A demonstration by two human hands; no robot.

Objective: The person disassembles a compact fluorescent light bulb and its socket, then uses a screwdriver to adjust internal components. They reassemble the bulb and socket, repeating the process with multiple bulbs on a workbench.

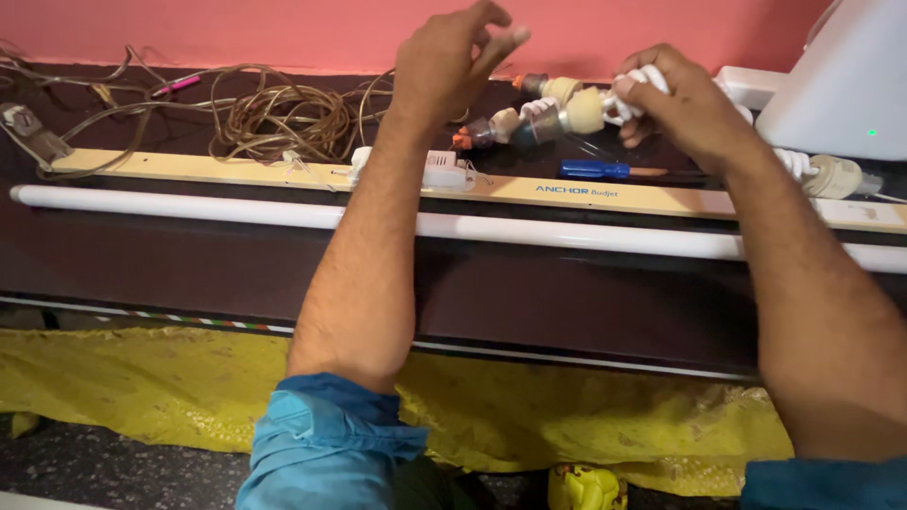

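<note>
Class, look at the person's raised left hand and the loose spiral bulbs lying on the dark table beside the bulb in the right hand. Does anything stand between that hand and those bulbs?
Nothing visible does. The left hand hovers open above the table, and the loose bulbs lie just to its right with only bare tabletop between. The right hand holds a spiral bulb further right.

Front edge: long white tube light [189, 205] and cream batten fitting [661, 196] span the dark table [529, 302], barring low reach | Left rear: tangled wire coil [274, 118] fills surface | Centre rear: spiral lamps [567, 109], blue screwdriver [595, 170] crowd it | Right rear: white device [841, 85] blocks | Open strip: table front, below tube.
</note>
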